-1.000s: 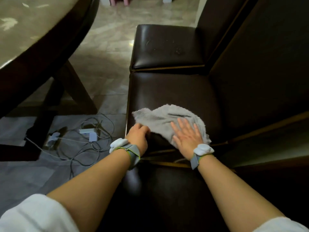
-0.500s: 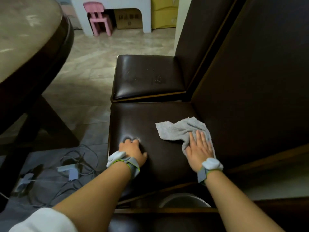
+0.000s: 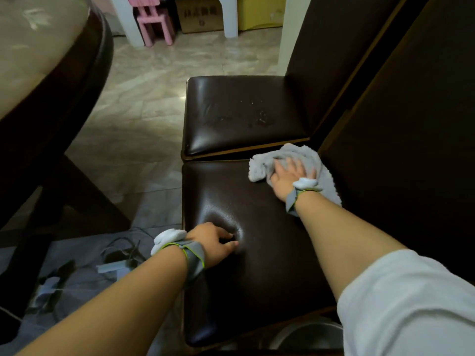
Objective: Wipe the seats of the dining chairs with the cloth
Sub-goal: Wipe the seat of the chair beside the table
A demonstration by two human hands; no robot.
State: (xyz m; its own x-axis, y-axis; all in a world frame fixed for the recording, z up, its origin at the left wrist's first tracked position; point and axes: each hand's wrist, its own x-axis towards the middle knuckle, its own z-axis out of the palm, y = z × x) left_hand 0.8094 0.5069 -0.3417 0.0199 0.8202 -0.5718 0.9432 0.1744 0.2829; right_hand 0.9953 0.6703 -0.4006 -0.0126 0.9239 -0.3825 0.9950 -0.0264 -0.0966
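Right hand (image 3: 289,177): fingers spread flat, palm pressing down on the grey cloth (image 3: 267,163) — no pinch.
Cloth: bunched on the near chair seat (image 3: 257,265), at its far corner by the backrest (image 3: 401,150).
Left hand (image 3: 214,244): fingers curled, knuckles dug into the near seat's front-left part, denting the leather; it holds nothing.
Far seat (image 3: 231,116): just beyond the near seat, edges almost touching — small specks and smears on its surface.
Table (image 3: 38,60): left of the near seat, across the tiled floor (image 3: 144,111).
Cables (image 3: 120,253): on the floor beside the near seat's left edge.

Dim, wide-angle warp, soft blur
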